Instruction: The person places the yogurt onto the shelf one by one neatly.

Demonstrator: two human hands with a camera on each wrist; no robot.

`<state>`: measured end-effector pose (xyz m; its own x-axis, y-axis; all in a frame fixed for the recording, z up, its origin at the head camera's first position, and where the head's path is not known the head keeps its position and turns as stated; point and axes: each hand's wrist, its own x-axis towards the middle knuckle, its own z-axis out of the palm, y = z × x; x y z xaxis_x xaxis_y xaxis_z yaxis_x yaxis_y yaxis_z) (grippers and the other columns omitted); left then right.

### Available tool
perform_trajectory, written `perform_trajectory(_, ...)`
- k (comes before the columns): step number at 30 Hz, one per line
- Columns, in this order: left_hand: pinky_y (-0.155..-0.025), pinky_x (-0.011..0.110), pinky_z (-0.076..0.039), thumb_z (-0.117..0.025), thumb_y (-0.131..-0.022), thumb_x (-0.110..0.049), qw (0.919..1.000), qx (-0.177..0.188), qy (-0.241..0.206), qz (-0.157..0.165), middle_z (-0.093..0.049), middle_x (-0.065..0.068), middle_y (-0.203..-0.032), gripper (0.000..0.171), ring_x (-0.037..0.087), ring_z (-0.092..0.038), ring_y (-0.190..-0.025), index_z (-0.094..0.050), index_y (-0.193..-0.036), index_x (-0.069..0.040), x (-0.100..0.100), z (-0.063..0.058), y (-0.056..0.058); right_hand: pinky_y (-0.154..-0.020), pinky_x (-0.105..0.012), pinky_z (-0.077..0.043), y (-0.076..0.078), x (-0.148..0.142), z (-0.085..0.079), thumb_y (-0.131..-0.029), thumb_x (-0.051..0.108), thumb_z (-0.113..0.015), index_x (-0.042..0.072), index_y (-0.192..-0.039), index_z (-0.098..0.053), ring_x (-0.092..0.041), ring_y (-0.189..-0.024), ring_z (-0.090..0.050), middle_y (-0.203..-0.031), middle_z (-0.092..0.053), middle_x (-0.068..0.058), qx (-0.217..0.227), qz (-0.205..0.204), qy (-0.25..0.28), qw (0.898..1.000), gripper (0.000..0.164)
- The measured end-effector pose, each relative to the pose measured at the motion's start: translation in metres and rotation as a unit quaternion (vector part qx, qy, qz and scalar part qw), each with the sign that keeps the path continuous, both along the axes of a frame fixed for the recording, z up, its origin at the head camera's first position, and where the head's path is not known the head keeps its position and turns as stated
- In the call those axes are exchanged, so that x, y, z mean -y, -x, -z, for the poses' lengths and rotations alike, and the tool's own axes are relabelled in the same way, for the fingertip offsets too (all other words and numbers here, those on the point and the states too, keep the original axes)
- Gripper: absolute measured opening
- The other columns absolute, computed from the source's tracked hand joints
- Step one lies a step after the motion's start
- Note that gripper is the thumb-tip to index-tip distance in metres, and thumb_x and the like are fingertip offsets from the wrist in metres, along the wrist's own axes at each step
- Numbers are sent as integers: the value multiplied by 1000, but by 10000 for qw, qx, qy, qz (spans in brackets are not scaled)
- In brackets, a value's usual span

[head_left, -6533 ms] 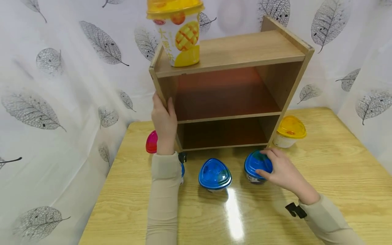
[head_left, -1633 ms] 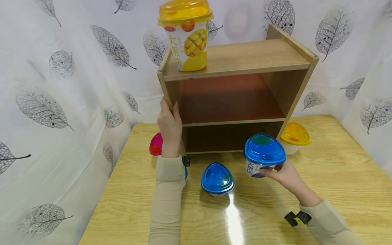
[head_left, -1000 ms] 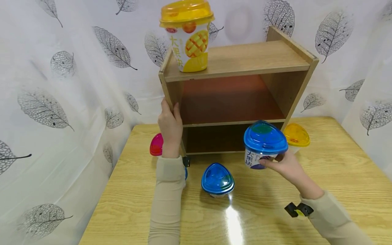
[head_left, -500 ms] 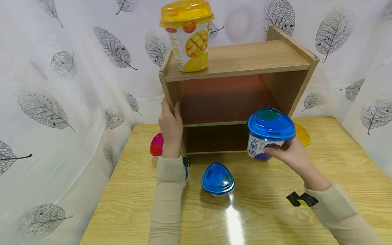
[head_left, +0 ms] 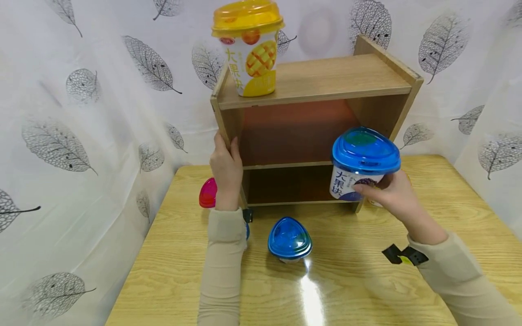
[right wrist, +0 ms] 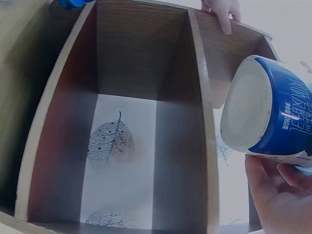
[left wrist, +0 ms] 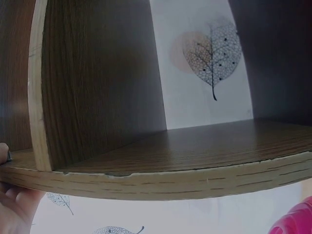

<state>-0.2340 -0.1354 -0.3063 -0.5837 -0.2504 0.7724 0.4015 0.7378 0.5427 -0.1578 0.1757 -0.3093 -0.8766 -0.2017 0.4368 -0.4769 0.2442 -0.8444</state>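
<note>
My right hand [head_left: 393, 194] grips a yogurt cup [head_left: 365, 151] with a blue lid and a white and purple body, its thumb on the printed side. The cup is held up off the table, in front of the right part of the wooden shelf [head_left: 326, 95]. In the right wrist view, the white base of the yogurt cup [right wrist: 246, 107] faces the camera, near the shelf's upper compartment. My left hand [head_left: 225, 170] holds the shelf's left side panel, thumb on the inner face. A large yogurt cup with a yellow lid [head_left: 254, 54] stands on the shelf's top left.
Another blue-lidded cup [head_left: 289, 238] stands on the wooden table [head_left: 163, 271] before the shelf. Behind my left arm show a pink lid [head_left: 208, 192] and the edge of a blue lid [head_left: 247, 231]. The right-hand cup mostly hides another cup. A leaf-print curtain [head_left: 102, 136] hangs behind.
My right hand has grasped the blue-lidded cup, lifted it from the table and carried it up and slightly right, over the yellow-lidded cup in view. The left hand stays on the panel.
</note>
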Motion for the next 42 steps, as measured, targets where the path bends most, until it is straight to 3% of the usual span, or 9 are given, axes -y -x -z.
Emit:
perform_trajectory(12,-78,42,-47,-48,-91,-20,10000,-72,30,-17,-58,22,-106,34,35,-58,-92,-44,-114,5,1,0,-1,-76,-17,-46,4,5,-23,-71,-17,-60,7,-128,-41,-11,-100,-53,-115,-53,-1,-179,-444,673,9966,64)
perform_trajectory(26,-79,40,-47,-49,-91,-20,10000,-52,-24,40,-57,21,-110,35,33,-57,-96,-44,-115,5,2,0,0,-77,-16,-45,4,9,-47,-73,-13,-61,7,-129,-39,-13,-102,-51,-119,-50,-4,-166,-459,606,9970,63)
perform_trajectory(42,-80,40,-47,-48,-91,-20,10000,-70,-37,22,-57,22,-109,35,34,-57,-95,-44,-114,5,2,0,-2,-82,-20,-44,5,14,-73,-70,-19,-60,7,-131,-36,-23,-110,-45,-125,-43,-13,-358,-853,1114,9895,71)
